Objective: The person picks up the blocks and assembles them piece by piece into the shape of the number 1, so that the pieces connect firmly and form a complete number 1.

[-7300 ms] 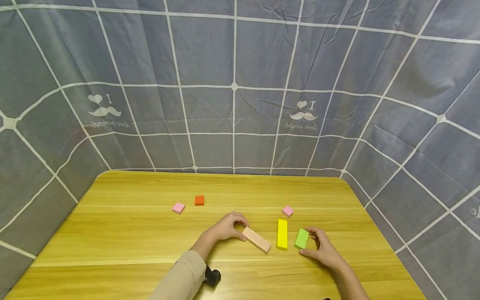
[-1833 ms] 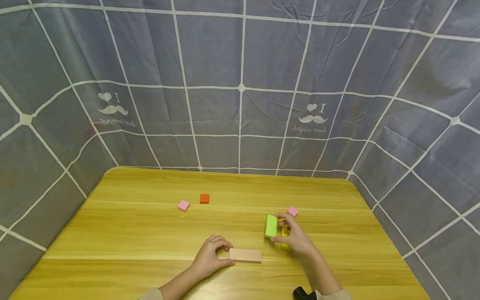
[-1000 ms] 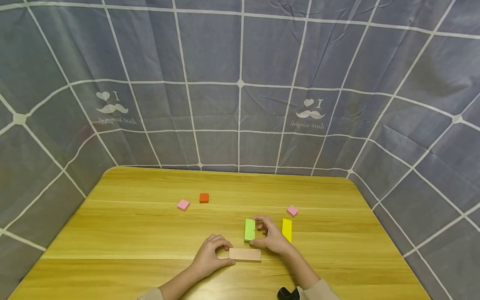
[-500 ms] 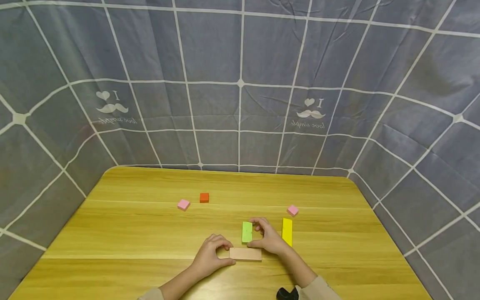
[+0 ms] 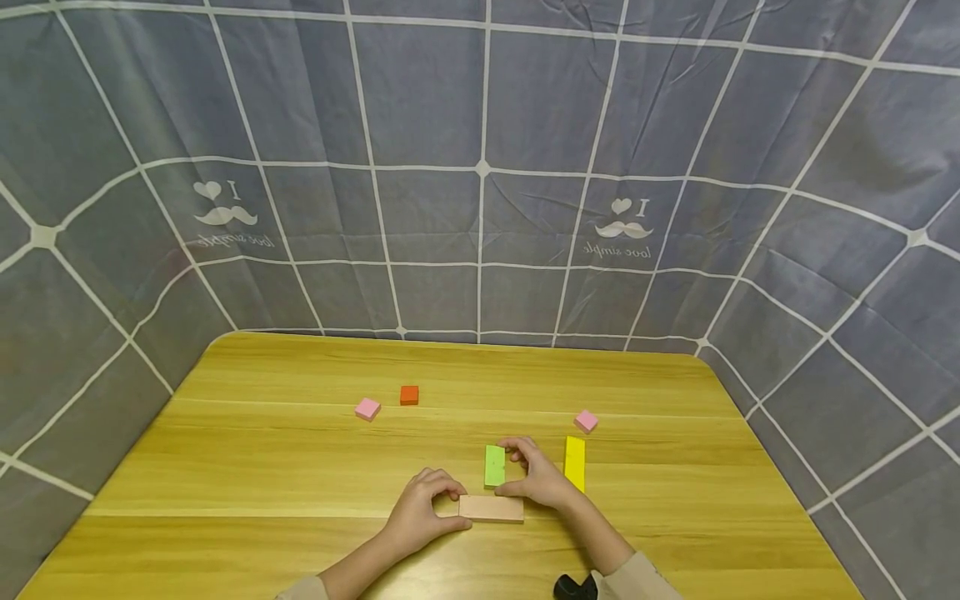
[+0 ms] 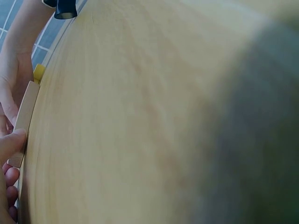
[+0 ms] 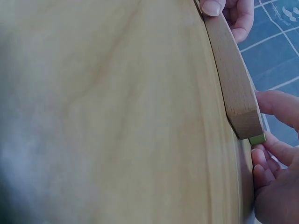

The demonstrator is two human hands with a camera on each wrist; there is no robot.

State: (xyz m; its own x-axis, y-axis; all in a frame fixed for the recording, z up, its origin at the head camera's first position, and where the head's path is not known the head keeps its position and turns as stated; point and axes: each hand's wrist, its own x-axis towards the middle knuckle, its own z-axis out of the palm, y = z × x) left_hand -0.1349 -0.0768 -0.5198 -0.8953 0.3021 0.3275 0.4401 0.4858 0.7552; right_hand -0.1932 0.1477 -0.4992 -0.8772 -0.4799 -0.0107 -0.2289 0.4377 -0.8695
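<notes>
My left hand [image 5: 422, 512] grips the left end of a plain wooden block [image 5: 492, 509], which lies flat and crosswise on the table. Thumb and fingers of my right hand [image 5: 543, 482] pinch a light green block [image 5: 494, 467] just behind it, its long side pointing away from me. In the right wrist view a sliver of the green block [image 7: 257, 139] shows past the end of the wooden block [image 7: 233, 74]. Whether the two blocks touch, I cannot tell. The left wrist view has my left thumb [image 6: 10, 143] pressed on the wooden block [image 6: 27, 107].
A yellow block [image 5: 574, 463] lies right of my right hand, with a pink square [image 5: 586, 421] behind it. Farther left are another pink square [image 5: 367, 408] and a red square [image 5: 408, 395]. Grey gridded curtain [image 5: 420, 217] surrounds the wooden table [image 5: 262, 450].
The wooden block has swung from slanted to crosswise and come nearer me. My right hand has carried the green block left past the yellow one. Over the last half second both hands barely move.
</notes>
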